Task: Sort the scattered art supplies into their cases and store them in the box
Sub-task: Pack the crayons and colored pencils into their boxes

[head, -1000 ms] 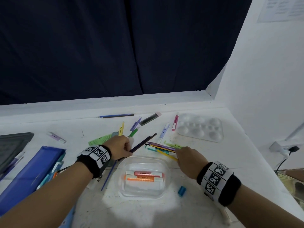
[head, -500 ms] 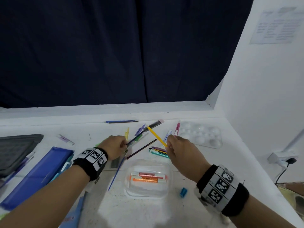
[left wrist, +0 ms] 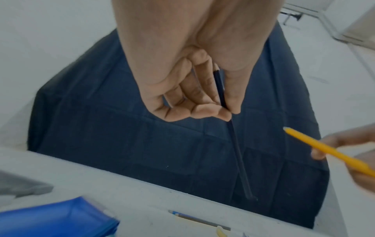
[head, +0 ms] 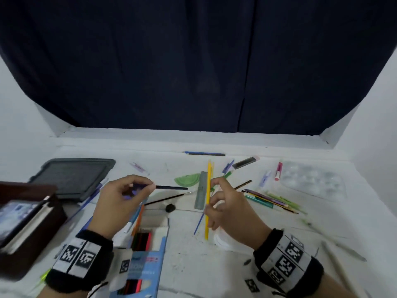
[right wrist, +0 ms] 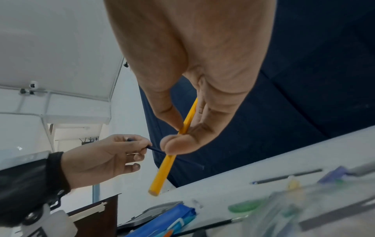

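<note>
My left hand [head: 148, 187] pinches a dark blue pencil [head: 171, 187] and holds it level above the table, pointing right. The left wrist view shows the same pencil [left wrist: 237, 152] between thumb and fingers [left wrist: 223, 112]. My right hand [head: 211, 196] pinches a yellow pencil [head: 207, 203], which stands almost upright in the head view. In the right wrist view that yellow pencil [right wrist: 162, 173] runs down past my fingertips [right wrist: 178, 144]. An open blue pencil case [head: 148, 261] with coloured pencils lies below my left hand. A brown box [head: 28, 233] stands at the left.
Loose pencils [head: 268, 198] lie in a pile at the right, near a clear paint palette [head: 311, 181]. A green protractor [head: 187, 178], grey ruler [head: 200, 190], black brush [head: 167, 198], dark lid [head: 75, 177] and several markers are scattered about. A clear case [head: 221, 240] shows under my right hand.
Both hands have lifted off the table and moved left with their pencils. The right hand picked the yellow pencil from the pile and turned it upright. The view has swung left.
</note>
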### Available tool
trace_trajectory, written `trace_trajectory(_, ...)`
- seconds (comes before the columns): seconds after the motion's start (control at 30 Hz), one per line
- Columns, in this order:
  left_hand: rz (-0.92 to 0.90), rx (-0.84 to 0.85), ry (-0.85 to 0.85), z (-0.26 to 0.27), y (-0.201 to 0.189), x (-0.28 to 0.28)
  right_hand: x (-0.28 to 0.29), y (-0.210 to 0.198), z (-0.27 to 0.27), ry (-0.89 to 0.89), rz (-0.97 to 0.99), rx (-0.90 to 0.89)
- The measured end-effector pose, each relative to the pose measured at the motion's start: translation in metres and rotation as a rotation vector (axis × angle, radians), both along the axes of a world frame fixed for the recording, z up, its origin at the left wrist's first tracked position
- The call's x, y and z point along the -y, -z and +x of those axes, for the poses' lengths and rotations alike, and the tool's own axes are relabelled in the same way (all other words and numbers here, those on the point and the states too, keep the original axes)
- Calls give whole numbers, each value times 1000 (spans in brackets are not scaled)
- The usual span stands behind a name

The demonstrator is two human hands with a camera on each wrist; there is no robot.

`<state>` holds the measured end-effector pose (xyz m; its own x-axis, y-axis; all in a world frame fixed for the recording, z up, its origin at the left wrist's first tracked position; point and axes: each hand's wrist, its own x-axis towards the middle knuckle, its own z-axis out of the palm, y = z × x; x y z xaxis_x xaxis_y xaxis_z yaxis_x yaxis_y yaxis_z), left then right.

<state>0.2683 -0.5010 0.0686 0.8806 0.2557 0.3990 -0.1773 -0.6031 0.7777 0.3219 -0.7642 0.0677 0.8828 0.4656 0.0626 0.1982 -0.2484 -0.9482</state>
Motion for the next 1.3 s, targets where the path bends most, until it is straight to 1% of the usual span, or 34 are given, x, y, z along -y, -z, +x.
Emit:
trace_trajectory(0.1, -171, 35, -9, -19, 7, -21, -32, 10, -4, -22, -6, -50)
trace_trajectory(0.17, -256, 14, -3, -27, 12, -33, -51, 16, -6, -37, -8, -91)
trace_trajectory(0.27, -307, -31, 35, -33, 18, -51, -74, 26, -7, -63, 46, -210)
trace_trajectory(0.33, -346, -56, 52, -32, 22, -61, -87, 33, -9, -66, 57, -246)
trace_trajectory(0.43, -339, -143, 125, -21, 34, -73, -103, 44, -11, -61, -5, -196)
trace_trajectory(0.57, -255, -237, 247, -3, 45, -79, -119, 57, -8, -28, -63, -167)
trace_trajectory(0.7, -100, -295, 299, 17, 50, -72, -128, 67, -5, -13, -153, -153)
trace_trajectory(0.83, 174, -366, 320, 42, 62, -70, -133, 71, -2, 27, -203, -228)
trace_trajectory(0.93, 336, -453, 349, 53, 69, -67, -134, 75, -1, 3, -258, -284)
trace_trajectory(1.1, 622, -594, 454, 57, 81, -64, -135, 80, 0, 3, -355, -263)
trace_trajectory(1.2, 775, -576, 502, 46, 85, -57, -134, 83, 0, -3, -385, -256)
trace_trajectory(1.3, 889, -527, 474, 35, 83, -56, -131, 82, -1, -57, -465, -150)
